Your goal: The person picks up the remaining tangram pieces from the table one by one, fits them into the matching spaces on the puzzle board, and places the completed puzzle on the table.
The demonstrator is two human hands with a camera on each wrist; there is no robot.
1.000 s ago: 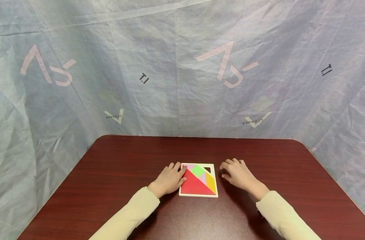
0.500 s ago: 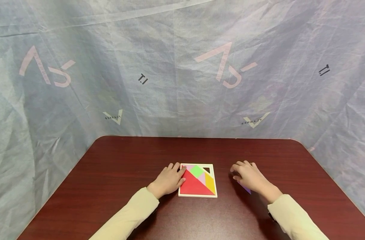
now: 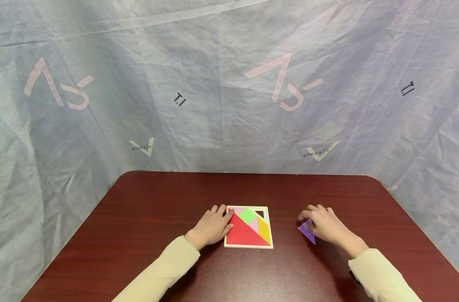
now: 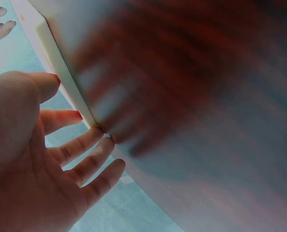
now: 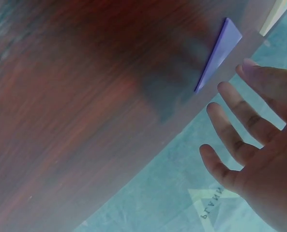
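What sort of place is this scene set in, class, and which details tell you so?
Probably a staged recording booth, not a home: a creased grey-blue cloth backdrop with printed logos wraps round a dark wooden table, which carries a tangram tray and a purple triangle.

A puzzle tray point(image 3: 268, 247) lay on the table point(image 3: 139, 235), near its front middle. The left hand point(image 3: 211, 227) rested on the table against the tray's left edge. To the tray's right, apart from it, a triangle piece point(image 3: 306, 231) lay flat on the table, with the right hand point(image 3: 325, 224) just beside it on its right.
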